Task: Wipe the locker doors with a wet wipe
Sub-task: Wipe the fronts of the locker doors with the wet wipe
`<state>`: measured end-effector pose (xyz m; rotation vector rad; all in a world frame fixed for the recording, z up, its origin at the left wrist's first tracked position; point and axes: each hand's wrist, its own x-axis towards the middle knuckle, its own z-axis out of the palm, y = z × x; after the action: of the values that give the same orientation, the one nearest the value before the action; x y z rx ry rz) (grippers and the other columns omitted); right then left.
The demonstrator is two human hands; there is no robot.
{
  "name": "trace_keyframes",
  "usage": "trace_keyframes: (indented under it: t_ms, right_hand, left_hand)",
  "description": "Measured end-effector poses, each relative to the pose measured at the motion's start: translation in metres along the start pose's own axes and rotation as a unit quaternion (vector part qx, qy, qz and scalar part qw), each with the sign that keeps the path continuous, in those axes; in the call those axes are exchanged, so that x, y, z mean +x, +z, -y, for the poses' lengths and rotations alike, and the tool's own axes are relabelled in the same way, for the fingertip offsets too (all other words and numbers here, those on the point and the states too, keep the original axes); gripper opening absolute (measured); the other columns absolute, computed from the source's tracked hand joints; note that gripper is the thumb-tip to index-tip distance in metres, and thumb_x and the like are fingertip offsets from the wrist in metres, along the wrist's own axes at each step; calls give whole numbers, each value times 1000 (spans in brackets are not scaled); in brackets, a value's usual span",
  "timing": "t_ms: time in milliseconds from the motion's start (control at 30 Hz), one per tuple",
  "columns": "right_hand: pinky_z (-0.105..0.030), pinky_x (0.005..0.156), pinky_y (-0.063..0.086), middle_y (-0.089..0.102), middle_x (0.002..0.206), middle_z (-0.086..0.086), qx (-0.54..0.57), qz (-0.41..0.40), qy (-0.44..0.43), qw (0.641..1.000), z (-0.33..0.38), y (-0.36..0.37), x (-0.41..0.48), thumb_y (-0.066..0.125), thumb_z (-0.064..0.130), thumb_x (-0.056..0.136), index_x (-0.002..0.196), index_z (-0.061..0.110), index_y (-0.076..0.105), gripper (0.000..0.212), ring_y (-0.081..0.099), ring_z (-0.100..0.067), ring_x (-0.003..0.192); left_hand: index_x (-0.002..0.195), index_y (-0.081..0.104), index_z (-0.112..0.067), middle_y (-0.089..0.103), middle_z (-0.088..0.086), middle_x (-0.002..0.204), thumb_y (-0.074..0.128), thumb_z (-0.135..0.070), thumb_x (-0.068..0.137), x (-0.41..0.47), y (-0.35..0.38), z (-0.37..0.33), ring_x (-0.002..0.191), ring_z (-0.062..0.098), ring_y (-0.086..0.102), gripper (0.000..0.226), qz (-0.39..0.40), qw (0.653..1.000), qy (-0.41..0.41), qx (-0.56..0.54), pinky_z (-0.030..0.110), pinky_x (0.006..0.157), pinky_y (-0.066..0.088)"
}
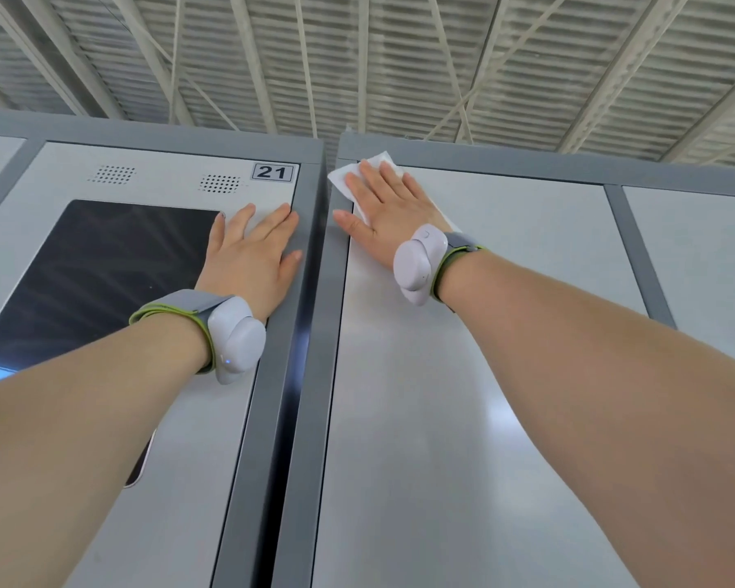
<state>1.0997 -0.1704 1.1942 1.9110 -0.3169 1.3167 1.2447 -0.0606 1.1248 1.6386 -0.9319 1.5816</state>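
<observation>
At the left, a glossy dark screen (94, 282) sits in a pale matt metal panel, with two perforated grilles and a number plate (272, 172) reading 21 at its far end. The left hand (251, 256) lies flat on that panel just right of the screen, fingers straight and slightly spread, holding nothing; it looks like a brace. Right of it runs a darker grey frame (268, 396) beside a narrow black gap. Across the gap, the thin white wet wipe (346, 178) lies at the far left corner of a tall, smooth, brushed-grey locker door (442, 396). The right hand (389, 214) presses it flat, fingers straight and spread, thumb out to the left. The door's long axis runs from the wipe toward the near edge, so nearly all its face lies near and right of that hand. The next stroke probably goes that way.
</observation>
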Motion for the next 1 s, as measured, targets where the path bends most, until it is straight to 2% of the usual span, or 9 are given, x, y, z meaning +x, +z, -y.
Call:
trace_keyframes:
  t_ms: [133, 333, 433, 533, 633, 700, 833, 900, 1000]
  right_hand:
    - [-33, 117, -5, 2, 162, 2, -15, 2, -57, 998, 1, 0, -12, 18, 50, 102, 154, 23, 7, 60, -3, -20, 148]
    - [-32, 118, -8, -2, 161, 5, -15, 32, -106, 994, 1, 2, -37, 17, 51, 101, 153, 26, 6, 59, -7, -16, 148]
    - [-30, 118, -10, -1, 161, 6, -21, 42, -128, 991, -1, 3, -52, 0, 66, 87, 153, 27, 6, 77, -7, -17, 148]
    - [-28, 116, -12, 3, 161, 5, -21, 40, -147, 988, -4, 6, -68, -8, 66, 77, 153, 26, 9, 88, -4, -18, 148]
    - [-28, 116, -12, 4, 161, 2, -26, 34, -132, 990, -11, 8, -80, -7, 69, 81, 153, 24, 10, 87, -3, -19, 148]
    - [-30, 116, -11, 1, 161, 0, -27, 20, -86, 996, -14, 10, -79, -7, 67, 82, 154, 24, 7, 85, -4, -20, 148]
    - [-33, 118, -9, -4, 162, -3, -17, 11, -1, 1000, -12, 7, -64, 14, 56, 99, 154, 20, 3, 66, -8, -22, 148]
    - [-33, 118, -9, -4, 162, -2, -16, 7, -9, 1000, -8, 6, -60, 16, 53, 100, 154, 20, 3, 64, -8, -22, 148]
    - [-33, 118, -9, -5, 161, 1, -24, 20, -56, 998, -3, 4, -63, 17, 52, 101, 154, 23, 1, 63, -8, -20, 148]
  left_hand:
    - [149, 25, -21, 15, -12, 157, 35, -33, 101, 2, -1, -2, 145, 24, 2, 50, 11, 1000, -6, -6, 42, 116, -3]
    - [148, 26, -13, 19, -2, 157, 37, -28, 100, -9, 2, 0, 145, 25, 6, 52, -8, 1000, -6, -15, 43, 117, 1]
    - [146, 32, -11, 22, 1, 156, 38, -28, 99, -16, 3, 1, 144, 27, 7, 50, -24, 1000, -2, -15, 43, 116, -3]
    - [144, 35, -9, 26, 2, 155, 40, -27, 99, -21, 4, -1, 144, 28, 9, 49, -30, 999, 6, -25, 42, 116, -4]
    - [143, 37, -8, 28, 3, 154, 40, -26, 99, -24, 5, -2, 144, 28, 11, 47, -28, 999, 14, -36, 42, 116, -2]
    - [143, 38, -9, 29, 3, 154, 38, -26, 100, -26, 4, -4, 144, 27, 11, 46, -28, 999, 17, -43, 42, 116, -1]
    - [143, 38, -9, 31, 3, 153, 26, -39, 97, -28, -1, -4, 144, 25, 11, 56, -20, 997, 6, -70, 40, 117, 1]
    - [142, 38, -9, 34, 4, 152, 23, -39, 96, -28, -4, -4, 144, 25, 13, 58, -20, 997, 7, -79, 41, 117, 3]
    - [142, 38, -7, 35, 6, 151, 30, -34, 101, -29, -4, -4, 144, 26, 13, 49, -17, 997, 3, -77, 42, 118, 5]
